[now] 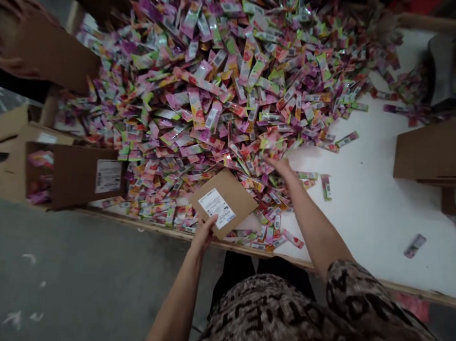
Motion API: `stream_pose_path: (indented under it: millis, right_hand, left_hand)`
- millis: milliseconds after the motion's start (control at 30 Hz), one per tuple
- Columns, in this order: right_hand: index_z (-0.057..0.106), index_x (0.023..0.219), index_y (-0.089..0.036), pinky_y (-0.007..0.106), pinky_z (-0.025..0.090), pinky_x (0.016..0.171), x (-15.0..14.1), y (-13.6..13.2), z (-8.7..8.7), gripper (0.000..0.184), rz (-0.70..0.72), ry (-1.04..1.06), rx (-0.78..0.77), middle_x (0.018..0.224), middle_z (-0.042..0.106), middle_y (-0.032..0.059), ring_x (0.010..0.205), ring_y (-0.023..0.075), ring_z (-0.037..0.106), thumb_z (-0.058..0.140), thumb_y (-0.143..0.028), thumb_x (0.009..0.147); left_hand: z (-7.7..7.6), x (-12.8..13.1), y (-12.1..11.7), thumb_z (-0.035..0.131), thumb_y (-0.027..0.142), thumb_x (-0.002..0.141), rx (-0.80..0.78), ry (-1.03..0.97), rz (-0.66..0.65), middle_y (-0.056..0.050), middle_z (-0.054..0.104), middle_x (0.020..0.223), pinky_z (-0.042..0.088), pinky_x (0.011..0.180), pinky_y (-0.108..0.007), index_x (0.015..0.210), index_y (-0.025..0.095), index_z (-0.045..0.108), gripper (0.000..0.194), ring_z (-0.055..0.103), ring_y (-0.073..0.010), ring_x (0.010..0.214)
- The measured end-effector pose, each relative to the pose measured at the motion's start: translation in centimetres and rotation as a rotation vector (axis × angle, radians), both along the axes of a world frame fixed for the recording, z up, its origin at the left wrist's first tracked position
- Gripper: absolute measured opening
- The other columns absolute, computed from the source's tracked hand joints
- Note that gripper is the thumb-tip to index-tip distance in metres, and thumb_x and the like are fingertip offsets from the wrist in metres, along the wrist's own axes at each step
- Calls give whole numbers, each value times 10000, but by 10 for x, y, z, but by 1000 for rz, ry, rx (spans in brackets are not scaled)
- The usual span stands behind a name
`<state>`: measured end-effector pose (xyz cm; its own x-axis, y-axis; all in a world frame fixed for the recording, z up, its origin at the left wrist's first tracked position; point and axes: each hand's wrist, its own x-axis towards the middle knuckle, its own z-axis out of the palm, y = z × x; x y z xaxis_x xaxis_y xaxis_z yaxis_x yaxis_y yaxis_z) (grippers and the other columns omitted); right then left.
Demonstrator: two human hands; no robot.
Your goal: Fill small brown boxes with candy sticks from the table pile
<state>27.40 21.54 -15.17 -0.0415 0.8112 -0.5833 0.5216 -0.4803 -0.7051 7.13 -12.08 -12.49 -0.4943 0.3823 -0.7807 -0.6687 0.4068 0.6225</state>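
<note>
My left hand grips the near corner of a small brown cardboard box with a white label, held at the table's front edge. A huge heap of colourful sachets, pink, green and orange, covers the white table. My right hand reaches into the near edge of that heap, its fingers blurred and buried among the packets. Whether it holds any sachet is not visible.
An open brown box with sachets inside lies on its side at the left edge. More cardboard boxes stand at the right. Another person's hand holds a cardboard flap at the top left. Grey floor lies below the table.
</note>
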Motion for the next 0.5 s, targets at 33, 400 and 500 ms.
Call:
stream_pose_path:
  millis: [33,400,500]
  right_hand:
    - [694,1060,-169,438,515,1058,-10,-20,2,581,56,43,-59,1127,739,118,1137,272,674,905,-433,587]
    - [753,951,-201,417,560,881,36,-74,122,407,286,267,179,951,766,57,910,274,703,841,-455,646]
    - [748,1095,-214,461,519,966,28,-78,168,503,602,105,442,1129,736,97,1082,335,658,868,-433,658]
  left_hand:
    - [-1,2,-1,931,257,593,5,-22,8,-105,746,1165,563,1025,-481,1177,195,639,656,735,-277,1034]
    - [-3,49,12,960,261,505,233,-254,-75,-86,772,1087,553,1008,-459,1088,192,682,649,724,-296,1059]
    - [-5,54,43,957,303,486,206,-248,-321,-128,770,984,538,1009,-510,904,161,685,518,714,-349,1069]
